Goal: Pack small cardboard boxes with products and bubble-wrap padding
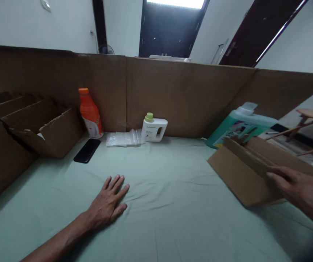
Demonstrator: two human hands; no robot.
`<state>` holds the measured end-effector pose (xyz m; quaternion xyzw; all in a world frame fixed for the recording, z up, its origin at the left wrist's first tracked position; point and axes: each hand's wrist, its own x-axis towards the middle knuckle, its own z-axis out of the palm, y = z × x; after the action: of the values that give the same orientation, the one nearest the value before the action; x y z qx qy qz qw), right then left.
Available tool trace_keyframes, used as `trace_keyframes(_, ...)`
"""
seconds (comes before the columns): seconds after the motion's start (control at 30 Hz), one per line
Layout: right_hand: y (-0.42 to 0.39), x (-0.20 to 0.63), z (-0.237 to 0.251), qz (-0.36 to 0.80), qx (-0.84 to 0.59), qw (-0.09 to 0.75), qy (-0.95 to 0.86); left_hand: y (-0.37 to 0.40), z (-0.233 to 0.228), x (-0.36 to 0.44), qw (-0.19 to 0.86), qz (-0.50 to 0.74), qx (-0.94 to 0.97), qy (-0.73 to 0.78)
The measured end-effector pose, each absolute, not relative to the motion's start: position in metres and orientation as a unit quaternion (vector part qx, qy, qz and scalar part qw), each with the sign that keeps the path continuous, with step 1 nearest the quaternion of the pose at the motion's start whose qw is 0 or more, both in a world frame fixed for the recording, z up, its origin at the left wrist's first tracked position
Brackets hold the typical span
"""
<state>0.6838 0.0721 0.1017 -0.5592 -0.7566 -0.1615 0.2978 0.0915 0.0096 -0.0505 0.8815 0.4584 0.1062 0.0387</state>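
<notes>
My left hand [108, 202] lies flat, palm down, on the pale green cloth [159, 203], fingers slightly spread and holding nothing. My right hand [295, 187] grips the near flap of an open cardboard box [241, 174] at the right. Behind that box lies a large green jug [237, 125] with a white cap, tilted on its side. At the back stand an orange bottle [90, 114] and a small white bottle [153, 128] with a light green cap.
A black phone [87, 150] lies by the orange bottle, and a bubble-wrap sheet [123, 138] next to the white bottle. More open cardboard boxes [44, 127] stand at the left. A tall cardboard wall [186, 94] encloses the back. A wooden stand [309, 123] is at far right.
</notes>
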Motion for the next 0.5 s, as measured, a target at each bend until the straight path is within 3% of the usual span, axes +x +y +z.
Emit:
trace_keyframes(0.1, 0.028, 0.612, 0.106, -0.233, -0.541, 0.254, -0.767, 0.008, -0.054, 0.089, 0.042, 0.154, 0.871, 0.464)
trace_keyframes(0.3, -0.028, 0.47, 0.124, -0.133, -0.39, 0.277, -0.868, -0.015, -0.06, 0.096, 0.155, 0.315, 0.798, 0.49)
trace_keyframes(0.4, -0.045, 0.453, 0.126, -0.081, -0.377, 0.286, -0.877, -0.036, -0.056, 0.099, 0.217, 0.364, 0.764, 0.486)
trace_keyframes(0.5, -0.053, 0.47, 0.109, -0.033, -0.465, 0.343, -0.816, -0.053, -0.05, 0.096, 0.258, 0.381, 0.732, 0.503)
